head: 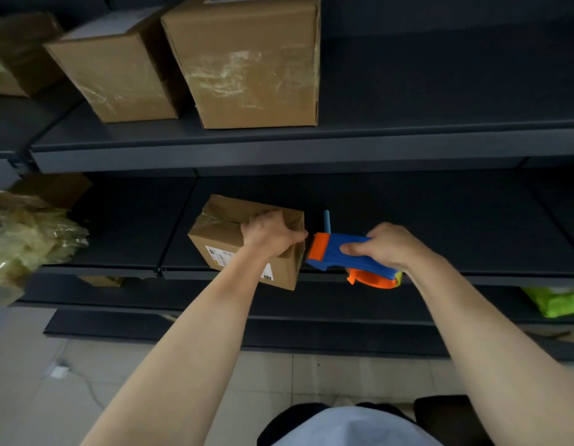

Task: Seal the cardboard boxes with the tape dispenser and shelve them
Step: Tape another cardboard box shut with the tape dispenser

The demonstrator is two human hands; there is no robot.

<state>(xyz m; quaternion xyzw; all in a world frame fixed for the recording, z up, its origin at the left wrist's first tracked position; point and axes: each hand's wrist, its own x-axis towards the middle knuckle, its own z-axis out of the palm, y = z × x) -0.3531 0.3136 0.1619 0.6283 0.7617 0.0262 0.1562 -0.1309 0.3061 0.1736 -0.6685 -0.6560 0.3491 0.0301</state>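
Step in hand: sealing, judged from the layout. 1 small cardboard box [221, 233] sits at the front edge of the middle shelf [440, 220], with its near lower corner past the lip. Whether it rests fully on the shelf cannot be told. Wrinkled tape shows on its top towards the left.

Left hand [269, 235]: clamped over the top right edge of the box, fingers curled onto the top and thumb at the right corner, steadying it.

Right hand [387, 247]: wrapped round the blue handle of the tape dispenser [337, 252]. The orange head is just beside the right face of the box and close to the left thumb. Contact between head and cardboard cannot be confirmed.

Next move, as judged: press the head against the box and draw tape across the seam. The left hand must brace firmly, and the thumb sits close to the cutter.

2 larger boxes, [118, 75] and [250, 59], stand on the upper shelf [279, 149].
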